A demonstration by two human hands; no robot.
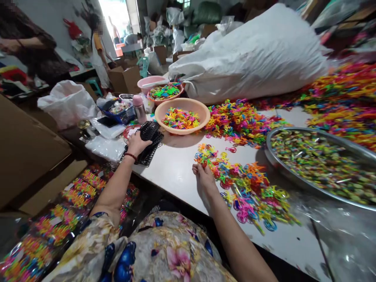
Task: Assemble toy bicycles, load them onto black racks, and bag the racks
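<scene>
My left hand grips a black plastic lattice piece, thumb along its near edge. More black lattice lies beneath it at the table's edge. My right hand is closed beside a loose heap of small bright plastic pieces, some with rings. Its curled fingers touch the heap's left side, and what they hold, if anything, is too small to make out. Past both hands stands a peach basin partly filled with similar colourful pieces.
A metal tray of small mixed items stands right. A large white sack lies behind more loose pieces. Clear plastic bags, a pink-lidded bottle and a blue basket sit left. Filled packets lie below. Two people are farther back.
</scene>
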